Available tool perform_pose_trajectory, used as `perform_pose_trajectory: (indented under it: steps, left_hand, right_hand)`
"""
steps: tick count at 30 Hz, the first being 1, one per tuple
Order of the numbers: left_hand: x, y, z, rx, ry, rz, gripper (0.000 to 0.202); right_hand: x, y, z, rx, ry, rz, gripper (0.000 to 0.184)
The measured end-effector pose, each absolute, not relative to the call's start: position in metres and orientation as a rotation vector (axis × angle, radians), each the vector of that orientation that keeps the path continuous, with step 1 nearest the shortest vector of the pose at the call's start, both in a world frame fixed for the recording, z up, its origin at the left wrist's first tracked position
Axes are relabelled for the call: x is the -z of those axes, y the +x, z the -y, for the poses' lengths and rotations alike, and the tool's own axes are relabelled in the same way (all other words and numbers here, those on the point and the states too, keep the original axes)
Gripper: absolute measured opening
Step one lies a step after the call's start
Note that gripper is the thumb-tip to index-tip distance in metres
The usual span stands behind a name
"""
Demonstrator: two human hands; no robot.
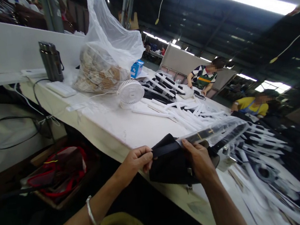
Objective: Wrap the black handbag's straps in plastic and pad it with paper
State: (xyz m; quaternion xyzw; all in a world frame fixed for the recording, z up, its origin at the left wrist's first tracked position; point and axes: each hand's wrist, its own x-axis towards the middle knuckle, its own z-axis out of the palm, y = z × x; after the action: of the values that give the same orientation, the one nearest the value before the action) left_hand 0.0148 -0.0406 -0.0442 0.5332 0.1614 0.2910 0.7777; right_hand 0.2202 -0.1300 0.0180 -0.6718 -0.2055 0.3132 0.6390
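Observation:
My left hand (134,163) is closed in a pinch on the end of a black belt (168,148) at the near edge of the white table (129,126). My right hand (199,159) grips the same belt further along, where it enters a clear plastic sleeve (219,131) that shows a gold buckle. A black cloth bag (170,165) lies under both hands. A silver bangle sits on my left wrist.
Several white and black sleeved strips (183,113) cover the table beyond and to the right. A small white fan (130,91), a stuffed plastic bag (100,69), a blue box (136,68) and a steel flask (51,61) stand further back. Two people work at the far end. A red-strapped bag (58,170) lies below left.

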Motion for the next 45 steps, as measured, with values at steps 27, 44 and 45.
perform_pose_trajectory:
  steps: [27,44,45]
  left_hand:
    - [0.089,0.003,0.023,-0.438,1.128,-0.411,0.018]
    - [0.081,0.014,0.054,-0.267,1.392,-0.255,0.039]
    - [0.08,0.011,0.051,-0.246,1.436,-0.253,0.036]
  right_hand:
    - [-0.014,0.225,0.128,-0.719,-1.573,0.563,0.04]
    - [-0.035,0.225,0.148,-0.731,-1.71,0.855,0.053]
    - [-0.04,0.225,0.159,-0.711,-1.716,0.871,0.055]
